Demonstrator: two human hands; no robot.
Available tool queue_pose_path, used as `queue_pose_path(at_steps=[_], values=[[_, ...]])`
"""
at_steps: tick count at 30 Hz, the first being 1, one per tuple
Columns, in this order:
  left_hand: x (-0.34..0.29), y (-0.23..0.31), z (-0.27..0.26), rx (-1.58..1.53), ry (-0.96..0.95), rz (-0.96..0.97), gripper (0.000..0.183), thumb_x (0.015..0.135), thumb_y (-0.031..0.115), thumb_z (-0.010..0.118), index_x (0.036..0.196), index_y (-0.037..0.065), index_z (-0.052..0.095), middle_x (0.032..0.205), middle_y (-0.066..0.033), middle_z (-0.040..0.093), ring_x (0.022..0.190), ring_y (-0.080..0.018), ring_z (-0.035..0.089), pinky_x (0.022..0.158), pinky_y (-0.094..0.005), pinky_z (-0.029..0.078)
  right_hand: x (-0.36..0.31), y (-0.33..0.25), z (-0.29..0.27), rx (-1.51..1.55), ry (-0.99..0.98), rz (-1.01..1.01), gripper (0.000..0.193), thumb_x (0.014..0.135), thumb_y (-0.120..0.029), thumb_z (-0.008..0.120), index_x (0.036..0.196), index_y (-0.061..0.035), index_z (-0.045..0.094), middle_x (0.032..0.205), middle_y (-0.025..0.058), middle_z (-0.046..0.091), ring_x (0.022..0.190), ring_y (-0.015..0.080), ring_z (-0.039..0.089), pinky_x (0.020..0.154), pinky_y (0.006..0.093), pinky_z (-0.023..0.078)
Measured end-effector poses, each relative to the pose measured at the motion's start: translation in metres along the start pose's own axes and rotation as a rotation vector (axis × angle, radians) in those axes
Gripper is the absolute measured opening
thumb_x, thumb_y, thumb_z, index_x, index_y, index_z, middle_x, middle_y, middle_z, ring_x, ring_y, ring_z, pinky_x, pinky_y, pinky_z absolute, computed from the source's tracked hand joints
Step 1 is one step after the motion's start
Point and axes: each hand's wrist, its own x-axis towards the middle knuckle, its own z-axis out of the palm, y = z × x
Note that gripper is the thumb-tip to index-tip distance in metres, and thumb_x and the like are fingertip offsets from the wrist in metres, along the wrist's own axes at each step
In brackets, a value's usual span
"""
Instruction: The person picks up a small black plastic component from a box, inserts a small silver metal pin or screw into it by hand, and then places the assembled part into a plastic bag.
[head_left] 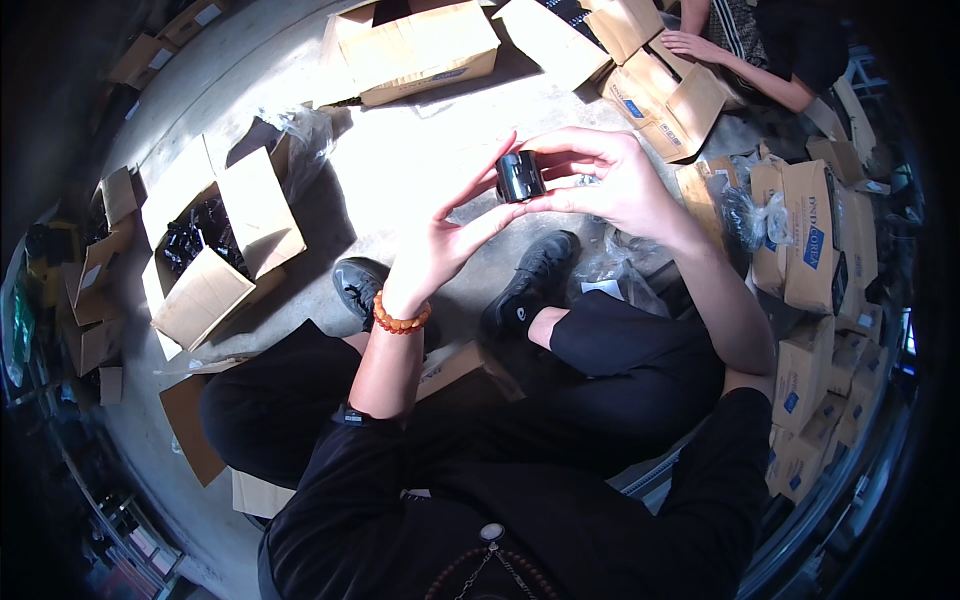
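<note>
A small glossy black cylindrical part [521, 177] is held up in front of me, over the floor beyond my shoes. My left hand [455, 222] grips its left side between thumb and fingers. From the right, my right hand [612, 178] closes on the same part, its thumb low and its fingers curled behind. The exact kind of the part does not show. To the left, an open cardboard box [205, 303] holds many shiny black parts [200, 238].
A large open carton [425, 55] stands ahead. At the upper right, another person's hand [693, 46] rests by an open box [655, 110]. Stacked cartons [808, 235] line the right side, with clear plastic bags [620, 268] near my shoe [527, 280]. Another box [455, 368] sits between my legs.
</note>
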Motion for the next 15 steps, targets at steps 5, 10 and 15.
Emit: queue_pose_path(at_steps=[5, 10, 15], values=[[-0.002, -0.003, -0.004, 0.089, -0.003, -0.019, 0.067, 0.082, -0.003, 0.071, 0.142, 0.000, 0.042, 0.124, -0.0146, 0.062, 0.110, -0.0201, 0.062, 0.097, -0.0327, 0.048, 0.003, 0.007, 0.002, -0.026, 0.032, -0.055, 0.045, 0.078, -0.004, 0.077, 0.119, 0.0006, 0.062, 0.110, 0.0107, 0.067, 0.100, 0.0170, 0.065, 0.088, 0.0302, 0.055], [-0.003, -0.005, 0.001, 0.084, 0.098, 0.025, 0.067, 0.081, -0.005, 0.072, 0.140, -0.006, 0.042, 0.121, -0.0175, 0.063, 0.110, -0.0206, 0.062, 0.095, -0.0319, 0.049, 0.004, -0.002, 0.001, -0.292, 0.072, -0.193, 0.044, 0.076, -0.006, 0.079, 0.117, -0.0025, 0.066, 0.109, 0.0070, 0.061, 0.094, 0.0137, 0.060, 0.083, 0.0274, 0.052], [-0.002, -0.005, 0.003, 0.011, 0.047, -0.016, 0.068, 0.081, -0.005, 0.072, 0.141, -0.005, 0.040, 0.125, -0.0191, 0.061, 0.115, -0.0236, 0.060, 0.099, -0.0354, 0.047, 0.002, 0.000, -0.007, -0.425, 0.081, -0.322, 0.045, 0.072, -0.016, 0.083, 0.112, -0.0027, 0.068, 0.111, 0.0089, 0.061, 0.096, 0.0174, 0.061, 0.079, 0.0284, 0.054]])
